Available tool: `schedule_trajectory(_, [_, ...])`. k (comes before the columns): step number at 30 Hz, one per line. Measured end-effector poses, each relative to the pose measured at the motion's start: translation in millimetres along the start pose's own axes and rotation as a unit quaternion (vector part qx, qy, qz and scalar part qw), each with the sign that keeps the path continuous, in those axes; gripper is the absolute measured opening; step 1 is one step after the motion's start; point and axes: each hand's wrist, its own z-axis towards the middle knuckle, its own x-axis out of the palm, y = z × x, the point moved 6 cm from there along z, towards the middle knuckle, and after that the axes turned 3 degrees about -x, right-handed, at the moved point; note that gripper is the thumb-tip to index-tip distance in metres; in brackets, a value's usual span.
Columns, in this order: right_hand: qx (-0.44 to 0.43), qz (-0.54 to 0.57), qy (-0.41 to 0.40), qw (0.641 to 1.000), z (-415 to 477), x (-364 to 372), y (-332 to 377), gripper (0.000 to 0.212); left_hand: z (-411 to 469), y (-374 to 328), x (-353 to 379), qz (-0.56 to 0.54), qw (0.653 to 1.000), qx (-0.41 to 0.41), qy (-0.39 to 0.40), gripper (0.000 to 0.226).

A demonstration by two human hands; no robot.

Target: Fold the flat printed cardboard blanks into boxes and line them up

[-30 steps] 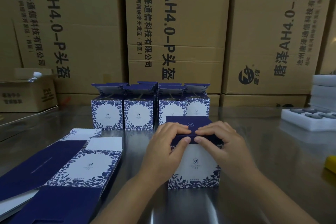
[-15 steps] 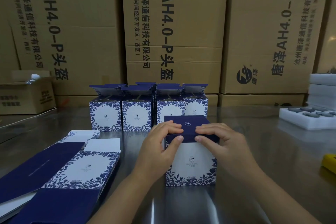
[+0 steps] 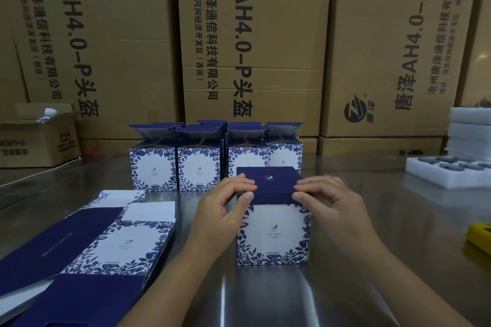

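Note:
A blue-and-white floral box (image 3: 275, 231) stands upright on the steel table in front of me, its dark blue lid flap folded down over the top. My left hand (image 3: 221, 210) pinches the lid's left front corner, thumb on the front lip. At the right front corner my right hand (image 3: 328, 200) pinches the lid the same way. Behind stands a row of several folded boxes (image 3: 198, 167) with their top flaps up. A stack of flat blanks (image 3: 111, 241) lies at the left.
Big brown cartons (image 3: 255, 42) wall off the back. A small open carton (image 3: 37, 138) sits at far left. White foam trays (image 3: 451, 171) with grey parts are at the right, and a yellow object (image 3: 479, 237) lies at the right edge.
My hands have spread apart along the lid's front edge from the middle to its corners, and the lid sits lower and flatter on the box.

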Motion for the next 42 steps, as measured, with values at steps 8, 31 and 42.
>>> schedule_trajectory(8, [0.101,0.091,-0.008,0.991,2,-3,-19,0.017,4,6,-6,-0.004,1.000,0.006,-0.016,0.036])
schedule_trajectory(31, [0.055,-0.242,-0.010,0.969,93,-26,-134,0.008,105,70,128,0.456,0.881,0.075,0.105,0.058])
schedule_trajectory(42, [0.126,-0.395,0.022,0.910,119,22,-165,0.032,132,125,122,0.485,0.852,-0.057,0.189,0.078])
